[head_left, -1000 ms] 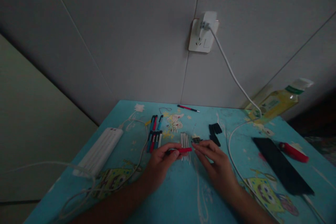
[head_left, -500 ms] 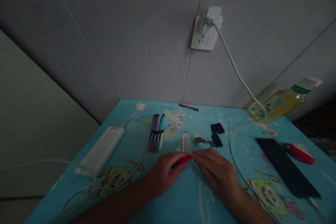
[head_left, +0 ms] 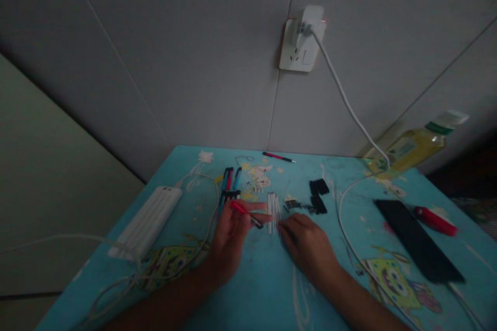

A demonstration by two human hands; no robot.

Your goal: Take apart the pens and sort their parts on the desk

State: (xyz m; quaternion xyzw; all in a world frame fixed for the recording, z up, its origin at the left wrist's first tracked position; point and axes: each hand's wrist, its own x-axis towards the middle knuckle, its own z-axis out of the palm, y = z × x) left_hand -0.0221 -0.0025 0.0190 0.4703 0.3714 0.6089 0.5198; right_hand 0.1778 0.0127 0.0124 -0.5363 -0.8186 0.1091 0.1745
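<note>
My left hand grips a red pen barrel with a dark end, tilted down to the right between thumb and fingers. One finger of that hand stretches out toward a row of thin white pen refills. My right hand is closed, fingers curled, its fingertips at the near right end of the refills. Whether a refill is pinched there is hidden. Small dark and metallic pieces lie just beyond this hand, with short black pieces to their right. Several blue and red pen barrels lie behind my left hand.
A red and black pen lies by the wall. To the left are a white power strip and looping cable. A dark flat slab, a red object and a yellow liquid bottle occupy the right.
My hands have parted. The left moved left and up with the red barrel, now tilted the other way; the right let go of it and lowered to the refills.
</note>
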